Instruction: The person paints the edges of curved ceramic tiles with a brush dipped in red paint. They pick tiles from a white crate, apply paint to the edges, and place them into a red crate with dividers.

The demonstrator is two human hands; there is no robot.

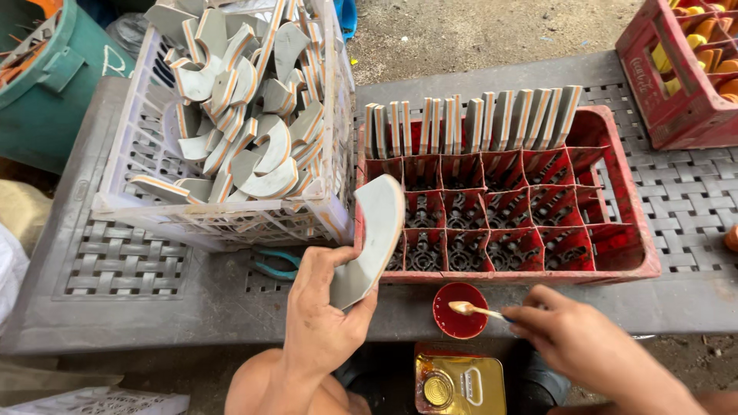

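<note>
A grey curved sole piece (370, 240) stands near centre, clamped in the left hand (323, 315). At four o'clock, the right hand (573, 334) pinches a small brush (473, 309) over a red bowl (459, 310). At one o'clock sits the red crate (634, 230); at eleven, a white basket (138, 138).

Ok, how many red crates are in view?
2. The near red crate sits mid-table with grey pieces standing along its far row; the far red crate is at the top right, cut off by the frame; others may be hidden.
</note>
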